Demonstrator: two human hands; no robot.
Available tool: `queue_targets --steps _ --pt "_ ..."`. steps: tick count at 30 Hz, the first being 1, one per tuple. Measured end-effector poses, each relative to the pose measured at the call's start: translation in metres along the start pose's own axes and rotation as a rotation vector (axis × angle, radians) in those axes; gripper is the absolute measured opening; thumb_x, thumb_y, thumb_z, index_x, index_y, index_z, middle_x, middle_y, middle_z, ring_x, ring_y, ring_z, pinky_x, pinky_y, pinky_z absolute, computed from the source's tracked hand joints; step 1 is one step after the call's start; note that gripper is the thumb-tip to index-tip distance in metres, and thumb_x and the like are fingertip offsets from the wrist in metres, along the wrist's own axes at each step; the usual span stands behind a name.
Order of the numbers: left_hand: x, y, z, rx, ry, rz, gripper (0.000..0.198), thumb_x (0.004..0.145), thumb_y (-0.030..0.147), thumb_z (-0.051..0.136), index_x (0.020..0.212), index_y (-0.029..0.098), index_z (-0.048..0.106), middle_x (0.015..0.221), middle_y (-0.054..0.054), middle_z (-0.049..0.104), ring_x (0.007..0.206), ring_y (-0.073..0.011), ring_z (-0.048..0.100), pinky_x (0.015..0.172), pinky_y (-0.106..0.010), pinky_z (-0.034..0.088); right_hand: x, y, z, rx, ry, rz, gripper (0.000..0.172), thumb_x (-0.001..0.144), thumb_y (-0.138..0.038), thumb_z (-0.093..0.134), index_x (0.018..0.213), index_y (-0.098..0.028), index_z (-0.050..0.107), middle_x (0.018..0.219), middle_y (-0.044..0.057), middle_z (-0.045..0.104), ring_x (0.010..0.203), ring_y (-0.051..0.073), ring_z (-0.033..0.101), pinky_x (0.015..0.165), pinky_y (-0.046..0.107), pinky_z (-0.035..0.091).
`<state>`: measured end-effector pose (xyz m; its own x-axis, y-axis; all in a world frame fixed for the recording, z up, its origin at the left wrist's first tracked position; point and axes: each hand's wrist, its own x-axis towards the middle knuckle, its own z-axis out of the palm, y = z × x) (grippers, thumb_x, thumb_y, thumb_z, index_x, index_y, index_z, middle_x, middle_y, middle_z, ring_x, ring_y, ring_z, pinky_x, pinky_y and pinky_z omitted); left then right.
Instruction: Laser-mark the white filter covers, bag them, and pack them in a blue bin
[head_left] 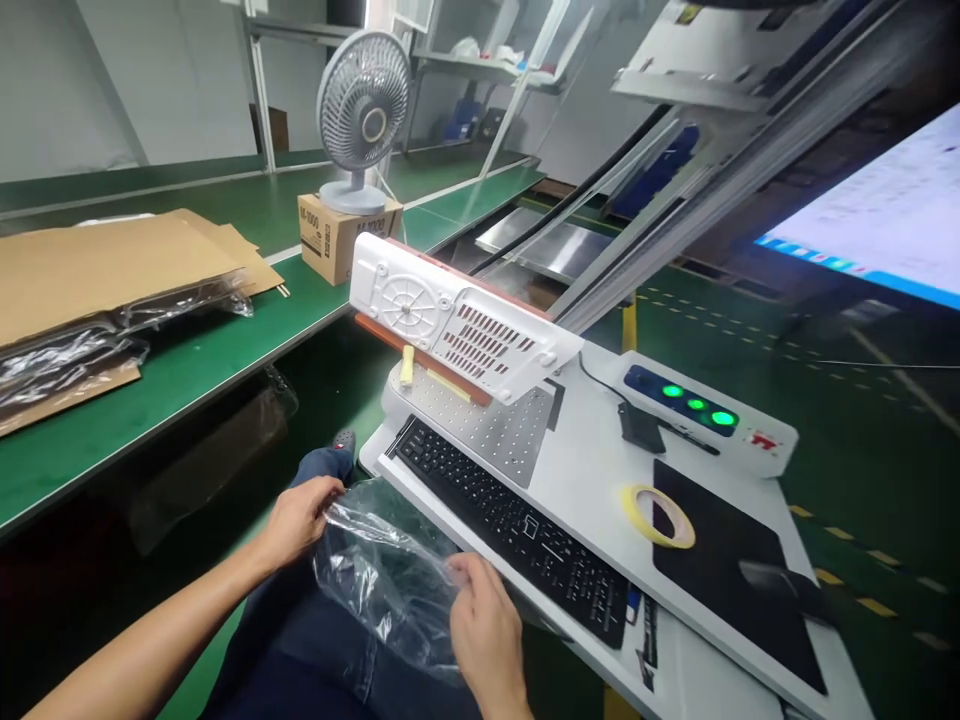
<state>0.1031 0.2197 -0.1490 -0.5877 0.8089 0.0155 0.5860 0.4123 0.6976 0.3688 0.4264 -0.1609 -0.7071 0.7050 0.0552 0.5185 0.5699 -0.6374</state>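
A clear plastic bag hangs over my lap, stretched between both hands. My left hand pinches its upper left edge. My right hand grips its right side, fingers closed on the film, close to the front edge of a black keyboard. Beyond the keyboard, a white plastic panel with vent slots and a round grille lies tilted on a perforated metal fixture plate.
A white workstation carries a yellow tape roll, a black mat with a mouse and a box with green lit buttons. To the left, a green bench holds cardboard sheets, plastic bags, a small carton and a desk fan.
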Motion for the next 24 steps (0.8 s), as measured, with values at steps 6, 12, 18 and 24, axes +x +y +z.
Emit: queue_targets --steps 6,12,18,24 --pt "0.025 -0.015 -0.014 0.006 -0.232 -0.021 0.019 0.095 0.021 0.057 0.105 0.027 0.073 0.098 -0.002 0.078 0.092 -0.0233 0.073 0.082 -0.033 0.048 0.011 -0.004 -0.004 0.245 -0.259 0.095 0.035 0.092 -0.03 0.046 0.111 -0.029 0.076 0.104 0.004 0.073 0.094 0.023 0.072 0.086 0.031 0.055" --pt "0.085 0.003 -0.075 -0.328 -0.371 0.021 0.044 0.085 0.046 0.085 0.123 0.025 0.075 0.115 -0.003 0.078 0.103 -0.0251 0.071 0.09 -0.033 0.056 0.075 -0.033 -0.06 0.415 -0.107 -0.025 0.04 0.103 -0.052 0.048 0.099 -0.023 0.076 0.093 0.005 0.069 0.084 0.024 0.065 0.08 0.032 0.05" --pt "0.231 0.012 -0.134 -0.412 0.229 0.145 0.053 0.09 0.064 0.078 0.125 0.025 0.072 0.133 -0.011 0.074 0.125 -0.0327 0.07 0.112 -0.047 0.056 0.189 -0.04 -0.082 0.349 0.371 0.267 0.07 0.086 -0.093 0.053 0.083 -0.024 0.065 0.086 0.007 0.072 0.084 0.028 0.066 0.08 0.037 0.048" --pt "0.374 -0.014 -0.164 -0.411 0.586 0.057 0.104 0.073 0.058 0.094 0.158 0.021 0.047 0.166 -0.024 0.048 0.158 -0.0417 0.044 0.126 -0.056 0.042 0.272 -0.016 -0.077 0.246 0.622 0.261 0.083 0.074 -0.088 0.063 0.121 -0.02 0.057 0.131 0.023 0.073 0.122 0.041 0.068 0.103 0.05 0.051"
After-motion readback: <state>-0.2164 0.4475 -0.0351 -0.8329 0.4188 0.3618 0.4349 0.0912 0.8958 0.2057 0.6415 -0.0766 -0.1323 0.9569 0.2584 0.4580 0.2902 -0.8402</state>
